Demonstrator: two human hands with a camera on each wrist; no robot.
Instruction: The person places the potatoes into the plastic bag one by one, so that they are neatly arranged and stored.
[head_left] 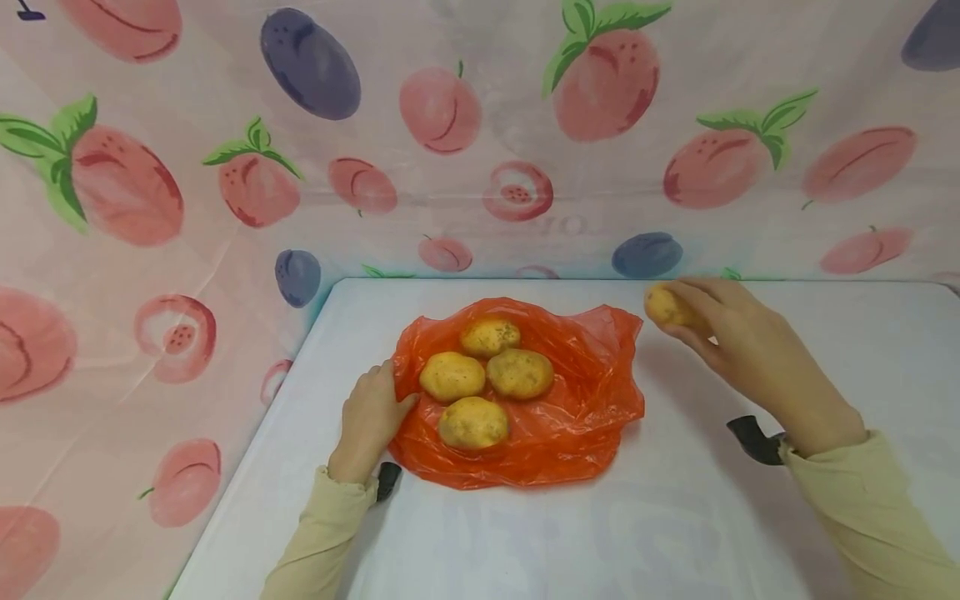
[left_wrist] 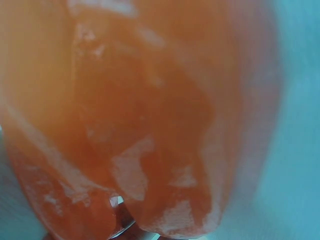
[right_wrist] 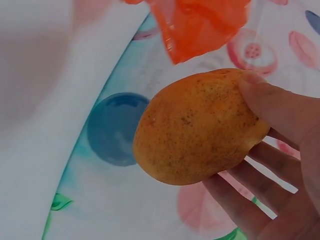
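My right hand [head_left: 757,342] holds a potato [right_wrist: 200,127] up off the table, to the right of a red plastic bag [head_left: 562,454]. In the right wrist view its thumb [right_wrist: 272,102] lies on one side of the potato and the fingers on the other. The bag lies spread on the table, with several yellow potatoes [head_left: 474,423] on it. At the bag's left edge, my left hand [head_left: 369,421] pinches the plastic between thumb and fingers. Blurred orange-red plastic [left_wrist: 150,115] fills most of the left wrist view and hides the left fingers there.
A white table [head_left: 525,550] lies under the bag. Behind it and along the left hangs a fruit-printed sheet [head_left: 450,200]. A black wrist mount [head_left: 757,442] sticks out by the right sleeve, and another black mount [head_left: 387,481] by the left.
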